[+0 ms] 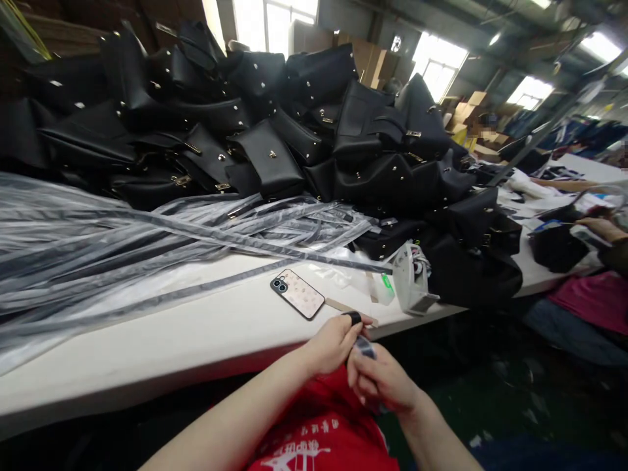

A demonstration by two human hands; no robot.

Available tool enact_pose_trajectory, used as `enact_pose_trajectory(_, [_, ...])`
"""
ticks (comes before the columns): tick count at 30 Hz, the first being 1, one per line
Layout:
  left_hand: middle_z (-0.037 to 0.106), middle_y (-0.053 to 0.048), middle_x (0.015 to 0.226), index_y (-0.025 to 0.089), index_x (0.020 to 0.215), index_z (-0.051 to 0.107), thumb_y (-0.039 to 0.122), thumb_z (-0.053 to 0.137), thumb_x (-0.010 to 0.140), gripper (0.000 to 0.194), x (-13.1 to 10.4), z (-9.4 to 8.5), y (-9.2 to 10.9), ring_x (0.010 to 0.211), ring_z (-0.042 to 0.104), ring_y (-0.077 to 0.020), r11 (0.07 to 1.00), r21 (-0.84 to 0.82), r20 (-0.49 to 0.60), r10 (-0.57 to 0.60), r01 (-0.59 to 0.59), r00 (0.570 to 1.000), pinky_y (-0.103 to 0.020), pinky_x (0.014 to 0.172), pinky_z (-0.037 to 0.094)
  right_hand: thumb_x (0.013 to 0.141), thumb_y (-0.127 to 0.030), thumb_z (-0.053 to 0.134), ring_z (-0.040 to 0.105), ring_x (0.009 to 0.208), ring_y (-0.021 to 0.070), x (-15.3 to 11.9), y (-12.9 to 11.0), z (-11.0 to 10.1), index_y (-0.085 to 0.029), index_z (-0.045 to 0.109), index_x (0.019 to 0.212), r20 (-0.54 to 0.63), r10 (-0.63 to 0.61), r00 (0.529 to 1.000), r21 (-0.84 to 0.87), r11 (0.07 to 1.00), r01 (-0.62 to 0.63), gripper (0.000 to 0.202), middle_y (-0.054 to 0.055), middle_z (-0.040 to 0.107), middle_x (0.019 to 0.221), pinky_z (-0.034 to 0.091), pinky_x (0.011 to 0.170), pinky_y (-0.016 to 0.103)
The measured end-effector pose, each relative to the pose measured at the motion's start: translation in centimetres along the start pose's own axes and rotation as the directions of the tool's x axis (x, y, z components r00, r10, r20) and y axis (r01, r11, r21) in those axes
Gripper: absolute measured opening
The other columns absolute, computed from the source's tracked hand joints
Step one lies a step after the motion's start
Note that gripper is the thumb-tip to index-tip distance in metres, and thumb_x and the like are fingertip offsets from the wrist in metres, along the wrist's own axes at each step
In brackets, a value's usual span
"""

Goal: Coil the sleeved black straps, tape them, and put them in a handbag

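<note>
My left hand [337,341] is closed on a black strap [352,318], a short piece of which shows over the fingers. Close beside it, my right hand [377,376] is closed around a part of the strap covered in clear plastic. Most of the strap is hidden by my fingers, and both hands are in front of the table's edge, above a red apron. A phone in a pale patterned case [299,293] lies on the white table [161,330] just beyond my left hand. Next to it, a flat beige strip [346,309] reaches toward my fingers.
Many plastic-wrapped straps [206,229] spread across the table's left and middle. Behind them rises a heap of black handbags [275,157]. A white plastic container [411,281] stands near the front edge, to the right. Co-workers' arms [606,229] show at the far right.
</note>
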State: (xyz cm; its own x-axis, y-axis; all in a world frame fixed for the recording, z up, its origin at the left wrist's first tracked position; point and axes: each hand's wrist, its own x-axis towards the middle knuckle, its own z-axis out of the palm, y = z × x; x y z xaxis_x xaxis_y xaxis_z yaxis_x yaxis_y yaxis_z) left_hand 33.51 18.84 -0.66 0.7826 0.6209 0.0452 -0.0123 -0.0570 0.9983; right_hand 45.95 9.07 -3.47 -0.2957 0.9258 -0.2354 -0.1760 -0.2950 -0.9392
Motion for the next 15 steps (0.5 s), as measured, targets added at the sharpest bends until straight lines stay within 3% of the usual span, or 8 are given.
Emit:
enact_pose_trajectory(3, [0.064,-0.009,0.078,0.015,0.080,0.062,0.040,0.034,0.095,0.040,-1.3,0.4,-0.1,0.072,0.056,-0.0200,0.880,0.472,0.168,-0.027,-0.057,0.985,-0.033,0.076,0.044,0.086,-0.054,0.058,0.024,0.029,0.0036,-2.0,-0.5,-3.8,-0.014,0.055,0.067,-0.155,0.013,0.988,0.024,1.000,-0.010,0.044,-0.009,0.036,0.038,0.024,0.035,0.018])
enact_pose_trajectory(5, [0.058,-0.005,0.063,0.016,0.067,0.058,0.044,0.037,0.094,0.044,-2.4,0.5,-0.2,0.058,0.049,-0.0161,0.822,0.567,0.244,-0.108,-0.051,0.964,-0.030,0.064,0.041,0.083,-0.052,0.063,0.030,0.031,0.0040,-3.1,-1.2,-5.9,-0.014,0.056,0.070,-0.235,0.030,0.971,-0.158,0.985,-0.069,0.040,-0.005,0.046,0.045,0.024,0.034,0.018])
enact_pose_trajectory(7, [0.052,-0.001,0.052,0.017,0.059,0.056,0.052,0.036,0.093,0.053,-3.2,0.8,-0.2,0.049,0.043,-0.0123,0.906,0.419,0.315,-0.204,0.057,0.927,-0.027,0.058,0.038,0.082,-0.047,0.065,0.049,0.046,0.0092,-3.8,-1.9,-7.0,-0.014,0.062,0.083,-0.291,-0.055,0.955,-0.418,0.906,-0.075,0.034,0.000,0.058,0.061,0.039,0.044,0.020])
enact_pose_trajectory(9, [0.045,0.002,0.043,0.017,0.058,0.056,0.060,0.031,0.093,0.061,-3.6,1.4,0.0,0.040,0.038,-0.0101,0.958,0.085,0.391,-0.285,0.274,0.875,-0.026,0.053,0.038,0.081,-0.042,0.067,0.062,0.081,0.0189,-3.9,-2.2,-6.7,-0.016,0.062,0.109,-0.235,-0.196,0.952,-0.602,0.799,0.016,0.039,0.007,0.065,0.092,0.051,0.074,0.030])
enact_pose_trajectory(11, [0.034,0.007,0.036,0.017,0.060,0.056,0.064,0.029,0.091,0.062,-3.6,2.0,0.5,0.033,0.031,-0.0088,0.838,-0.291,0.444,-0.309,0.462,0.841,-0.026,0.052,0.042,0.080,-0.040,0.067,0.056,0.109,0.0263,-3.3,-1.7,-5.0,-0.019,0.054,0.126,-0.133,-0.277,0.952,-0.636,0.761,0.132,0.053,0.012,0.060,0.116,0.045,0.096,0.039])
enact_pose_trajectory(13, [0.025,0.011,0.035,0.017,0.066,0.056,0.064,0.033,0.090,0.057,-3.2,2.2,1.3,0.030,0.026,-0.0075,0.685,-0.544,0.406,-0.290,0.484,0.866,-0.028,0.055,0.046,0.084,-0.043,0.062,0.057,0.106,0.0271,-2.4,-0.5,-2.4,-0.017,0.057,0.122,-0.132,-0.252,0.959,-0.573,0.809,0.134,0.046,0.012,0.061,0.115,0.046,0.095,0.040])
enact_pose_trajectory(14, [0.025,0.011,0.038,0.016,0.071,0.058,0.062,0.034,0.091,0.055,-2.8,2.1,1.6,0.031,0.027,-0.0074,0.667,-0.615,0.321,-0.276,0.421,0.906,-0.029,0.058,0.048,0.087,-0.045,0.057,0.059,0.098,0.0253,-1.9,0.2,-0.9,-0.016,0.061,0.114,-0.142,-0.186,0.972,-0.534,0.841,0.083,0.039,0.011,0.063,0.106,0.048,0.089,0.038])
enact_pose_trajectory(15, [0.027,0.011,0.041,0.016,0.077,0.060,0.062,0.033,0.091,0.055,-2.5,1.8,1.6,0.033,0.029,-0.0078,0.706,-0.636,0.167,-0.268,0.312,0.949,-0.030,0.061,0.049,0.091,-0.047,0.051,0.061,0.089,0.0228,-1.6,0.8,0.6,-0.016,0.065,0.105,-0.122,-0.100,0.988,-0.496,0.868,0.026,0.037,0.010,0.065,0.097,0.050,0.082,0.035])
